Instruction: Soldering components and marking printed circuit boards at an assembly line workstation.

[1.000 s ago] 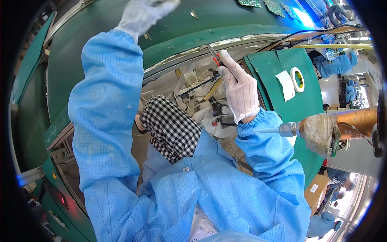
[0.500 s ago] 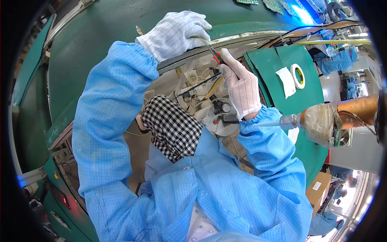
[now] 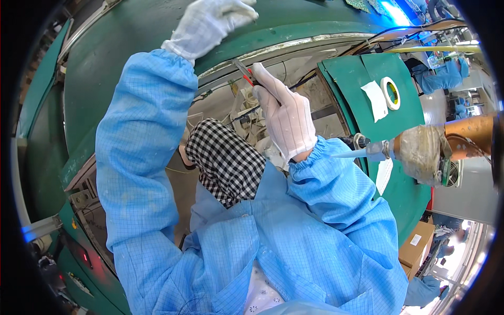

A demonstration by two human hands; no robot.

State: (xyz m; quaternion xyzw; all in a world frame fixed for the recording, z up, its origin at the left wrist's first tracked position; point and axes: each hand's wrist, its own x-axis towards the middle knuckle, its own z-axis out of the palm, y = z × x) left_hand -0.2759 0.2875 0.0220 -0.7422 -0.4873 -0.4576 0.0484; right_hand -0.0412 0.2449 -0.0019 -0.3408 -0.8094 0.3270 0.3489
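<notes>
My right hand [image 3: 289,118], in a white striped glove, is closed around a pair of red-handled pliers [image 3: 247,73]. Their grey metal jaws point up and left, close to the metal edge of the green worktop [image 3: 121,63]. Most of the handles are hidden by my fingers. Farther up and to the left, over the worktop, my gloved left hand [image 3: 205,26] has its fingers stretched to the right and apart. The top of the picture cuts off part of it, and I see nothing held in it.
Below the worktop edge lies a clutter of cables and parts [image 3: 247,107], beside a black-and-white checked cloth [image 3: 226,157]. To the right, a green panel [image 3: 346,79] bears a tape roll [image 3: 389,93] and white paper [image 3: 374,102]. A copper-coloured nozzle arm [image 3: 467,136] reaches in near my right sleeve. Circuit boards [image 3: 359,5] lie at the back.
My left hand has moved up and left, away from the pliers. My right hand, still gripping the pliers, has shifted left and slightly down. The hands are farther apart.
</notes>
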